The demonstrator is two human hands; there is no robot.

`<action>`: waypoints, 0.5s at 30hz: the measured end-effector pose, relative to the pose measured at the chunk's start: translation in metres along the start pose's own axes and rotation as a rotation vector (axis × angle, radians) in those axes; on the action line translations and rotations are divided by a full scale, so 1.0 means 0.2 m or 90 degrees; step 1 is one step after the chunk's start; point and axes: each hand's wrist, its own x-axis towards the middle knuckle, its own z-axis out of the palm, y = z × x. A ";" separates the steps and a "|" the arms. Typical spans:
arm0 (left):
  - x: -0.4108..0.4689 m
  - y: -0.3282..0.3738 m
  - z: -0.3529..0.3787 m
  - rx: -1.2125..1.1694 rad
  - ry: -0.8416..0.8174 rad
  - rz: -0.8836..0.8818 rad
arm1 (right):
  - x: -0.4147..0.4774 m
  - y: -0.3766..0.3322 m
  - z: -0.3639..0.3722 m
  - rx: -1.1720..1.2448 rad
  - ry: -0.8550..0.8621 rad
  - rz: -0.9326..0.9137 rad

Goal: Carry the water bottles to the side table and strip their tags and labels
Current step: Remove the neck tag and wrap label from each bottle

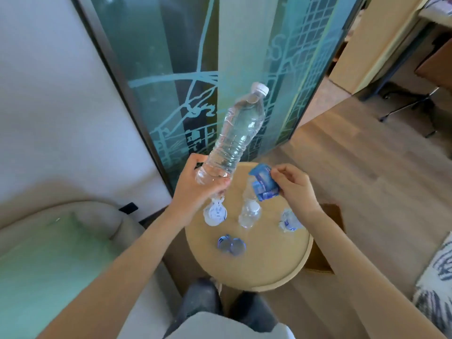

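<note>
My left hand (pixel 195 184) grips the base of a clear water bottle (pixel 237 133) with a white cap, held tilted above the round wooden side table (pixel 269 267). The bottle's body is bare. My right hand (pixel 293 184) pinches a crumpled blue label (pixel 263 183) just right of the bottle's base. A second clear bottle (pixel 249 214) stands upright on the table below the label. Loose pieces lie around it: a white tag (pixel 215 212) at the left, a crumpled blue label (pixel 231 244) in front, and a clear-and-blue scrap (pixel 289 221) at the right.
A cushioned seat with a green pad (pixel 49 253) sits to the left. A frosted glass panel (pixel 220 57) stands behind the table. Wooden floor (pixel 367 167) stretches to the right, with an office chair base (pixel 415 104) farther off and a patterned fabric (pixel 437 285) at the right edge.
</note>
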 end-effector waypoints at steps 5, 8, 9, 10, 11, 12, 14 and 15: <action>-0.07 -0.26 -0.17 0.032 0.046 -0.080 | 0.00 0.36 0.29 -0.109 -0.116 0.087; -0.08 -0.45 -0.22 0.028 0.055 -0.118 | 0.02 0.60 0.43 -0.124 -0.138 0.151; -0.08 -0.51 -0.24 0.023 0.055 -0.124 | 0.03 0.67 0.48 -0.118 -0.124 0.164; -0.07 -0.57 -0.25 0.014 0.057 -0.124 | 0.06 0.74 0.53 -0.112 -0.102 0.172; -0.06 -0.62 -0.27 0.003 0.059 -0.123 | 0.10 0.80 0.59 -0.104 -0.078 0.178; -0.05 -0.67 -0.28 -0.005 0.063 -0.121 | 0.14 0.85 0.65 -0.090 -0.053 0.187; -0.02 -0.77 -0.32 -0.008 0.082 -0.129 | 0.23 0.96 0.75 -0.069 -0.016 0.224; 0.00 -0.81 -0.34 -0.012 0.088 -0.134 | 0.27 1.00 0.80 -0.064 -0.003 0.243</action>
